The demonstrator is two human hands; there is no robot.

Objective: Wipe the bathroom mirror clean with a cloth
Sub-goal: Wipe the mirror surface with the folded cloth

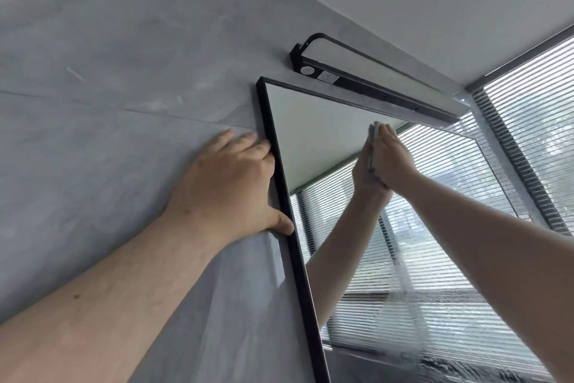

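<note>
I see the grey wall (93, 56) left of the mirror (313, 134). The left hand (226, 184) lies flat on it, arm stretched up and fingers straight. Its fingertips and thumb touch the mirror's black frame (287, 205). The right arm reaches to the upper part of the mirror. There the right hand (396, 159), fingers straight, presses the cloth (376, 129) against the glass. The two hands are well apart.

The lower end of the mirror is cut off by the picture's edge. Of the cloth only a pale strip shows, at the fingertips and along the palm; the rest is hidden behind the hand. I cannot see the right thumb.

Right of the mirror stand window blinds (534, 134). Just above the mirror's top edge hangs a black lamp (372, 87), near the cloth. Below the cloth the glass lies open, with wet-looking streaks low down.
</note>
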